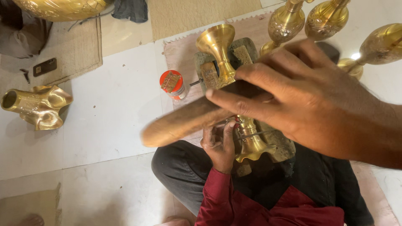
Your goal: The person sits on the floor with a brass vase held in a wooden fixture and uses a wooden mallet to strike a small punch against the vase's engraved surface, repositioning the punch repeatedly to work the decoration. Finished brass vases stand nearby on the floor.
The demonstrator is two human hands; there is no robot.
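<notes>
My right hand [310, 96] fills the foreground, shut around a blurred brown wooden mallet [184, 121] that points left above a brass vase [222, 46]. The vase lies on its side on a worn block [245, 52], flared mouth toward the top, base near my lap. My left hand [220, 144], in a red sleeve, pinches a thin metal tool [229, 122] against the vase's narrow stem. The mallet and my right hand hide the vase's middle.
Three tall brass vases [289, 21] stand at the upper right. A folded brass piece [37, 106] lies on the white floor tiles at the left. An orange-capped jar [172, 83] stands beside the block. A large brass vessel [58, 8] and woven mat [79, 46] are at the top left.
</notes>
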